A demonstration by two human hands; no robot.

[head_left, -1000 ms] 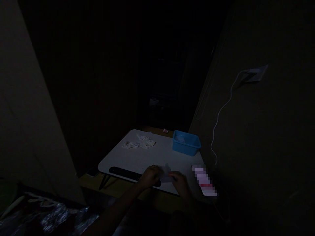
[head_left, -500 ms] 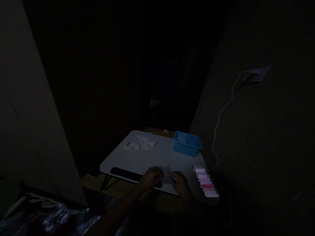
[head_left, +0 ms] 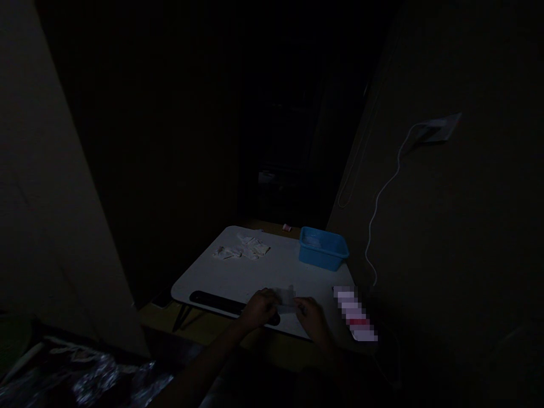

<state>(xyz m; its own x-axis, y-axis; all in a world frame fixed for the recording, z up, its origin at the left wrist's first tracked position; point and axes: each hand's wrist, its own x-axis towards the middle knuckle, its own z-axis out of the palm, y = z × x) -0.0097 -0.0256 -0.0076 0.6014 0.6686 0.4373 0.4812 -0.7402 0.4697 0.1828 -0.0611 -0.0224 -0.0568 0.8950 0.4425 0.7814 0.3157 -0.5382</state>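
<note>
In a dim room, a person's left hand [head_left: 260, 307] and right hand [head_left: 311, 317] pinch opposite sides of 1 pale, translucent sheet [head_left: 286, 296], held between the 2 near a white table's front edge [head_left: 212, 309].

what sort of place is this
Probably a dim corner of a room at home: a low folding table, a blue plastic basket on it, and a white cable running down from a wall socket.

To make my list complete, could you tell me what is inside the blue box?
Inside the blue box, a pale piece shows toward the left, too dim to identify. The near wall covers the bottom, so anything lower cannot be seen.
</note>
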